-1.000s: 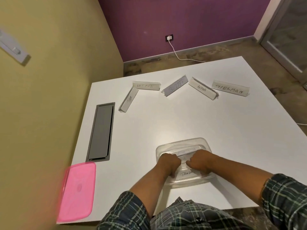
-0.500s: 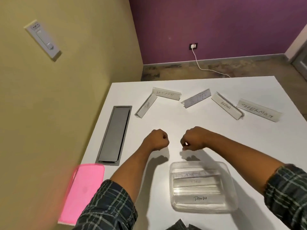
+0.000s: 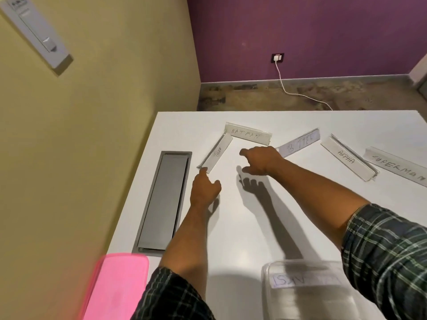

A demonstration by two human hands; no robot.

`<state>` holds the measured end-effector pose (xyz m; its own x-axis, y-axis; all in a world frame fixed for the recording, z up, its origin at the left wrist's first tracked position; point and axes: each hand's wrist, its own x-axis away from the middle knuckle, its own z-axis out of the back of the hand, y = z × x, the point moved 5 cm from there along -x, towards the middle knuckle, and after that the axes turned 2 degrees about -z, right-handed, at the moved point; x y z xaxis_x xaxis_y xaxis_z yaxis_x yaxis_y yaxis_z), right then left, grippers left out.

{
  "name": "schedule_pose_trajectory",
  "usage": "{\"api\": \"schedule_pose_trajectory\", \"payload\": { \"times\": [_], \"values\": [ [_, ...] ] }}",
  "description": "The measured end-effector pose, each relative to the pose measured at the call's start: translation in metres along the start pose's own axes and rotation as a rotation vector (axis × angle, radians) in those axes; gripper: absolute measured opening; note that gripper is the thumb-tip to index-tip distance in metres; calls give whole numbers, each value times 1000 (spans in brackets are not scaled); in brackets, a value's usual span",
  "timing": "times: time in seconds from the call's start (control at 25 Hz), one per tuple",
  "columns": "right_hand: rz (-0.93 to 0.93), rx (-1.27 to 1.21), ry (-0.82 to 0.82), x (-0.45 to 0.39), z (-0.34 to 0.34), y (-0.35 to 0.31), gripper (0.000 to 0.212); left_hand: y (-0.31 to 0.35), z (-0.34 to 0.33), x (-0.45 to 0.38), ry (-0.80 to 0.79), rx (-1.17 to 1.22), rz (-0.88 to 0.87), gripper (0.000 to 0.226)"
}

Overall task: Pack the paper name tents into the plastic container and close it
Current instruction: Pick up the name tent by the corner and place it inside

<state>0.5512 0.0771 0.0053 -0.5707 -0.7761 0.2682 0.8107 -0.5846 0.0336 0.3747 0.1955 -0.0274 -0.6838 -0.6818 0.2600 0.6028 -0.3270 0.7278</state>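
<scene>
Reaching left grip (image 3: pixel 204 185), open, seemingly touches TIGER tent (image 3: pixel 216 154).

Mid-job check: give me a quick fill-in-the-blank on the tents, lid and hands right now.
1. The left hand reaches the near end of the tent marked ____.
2. The lid lying off the plastic container is ____ in colour.
3. Name tents left out on the white table: ____.
4. Farthest right lies the tent marked ____.

Missing: TIGER; pink; five; SUPERMAN

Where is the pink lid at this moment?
In the head view the pink lid lies at the table's near left corner, just in front of the grey cable hatch and left of the clear plastic container, apart from it.
</scene>
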Motion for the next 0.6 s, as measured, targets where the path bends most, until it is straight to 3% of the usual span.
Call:
{"api": "schedule_pose_trajectory", "payload": {
  "times": [0.32,0.48,0.6],
  "values": [
    [-203,-501,-51,-87,-42,-12,96,-44,-30,-52,18,280,137,95],
    [-230,-642,45,-114,-52,-16,119,-56,-31,-67,123,266,135,84],
    [-251,-859,133,-137,-49,-10,123,-53,-25,-76,225,167,102,75]
  ]
}}
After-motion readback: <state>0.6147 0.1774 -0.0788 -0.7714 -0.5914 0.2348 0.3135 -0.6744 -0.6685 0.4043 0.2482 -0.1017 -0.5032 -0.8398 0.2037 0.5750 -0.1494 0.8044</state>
